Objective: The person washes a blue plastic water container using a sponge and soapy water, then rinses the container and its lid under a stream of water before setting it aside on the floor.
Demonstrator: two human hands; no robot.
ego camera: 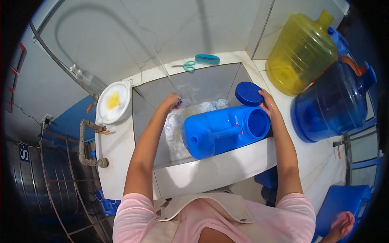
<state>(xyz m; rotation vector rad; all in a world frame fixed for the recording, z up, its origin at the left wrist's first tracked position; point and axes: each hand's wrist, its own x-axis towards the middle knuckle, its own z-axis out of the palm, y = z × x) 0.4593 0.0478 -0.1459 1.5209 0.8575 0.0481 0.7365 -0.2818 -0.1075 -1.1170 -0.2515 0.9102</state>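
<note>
My left hand (172,101) is over the far left part of a grey tiled basin (146,152), with its fingers curled around a small blue object (180,100), mostly hidden. Water splashes beside those fingers. My right hand (267,104) grips the edge of a round blue screw lid (248,93) at the basin's right side, close to the jug's mouth. A blue plastic jug (199,121) lies on its side at the basin's front edge, its wide mouth uncovered and facing right. A small round hole shows at its left end. White suds and wet whitish material (176,148) lie beneath it.
Scissors (188,66) and a teal brush (207,59) rest on the back ledge. A white bowl (129,100) with a yellow sponge (113,100) stands left. Yellow (299,51) and blue (328,103) water bottles stand right. Another person's hand (343,224) is at the lower right.
</note>
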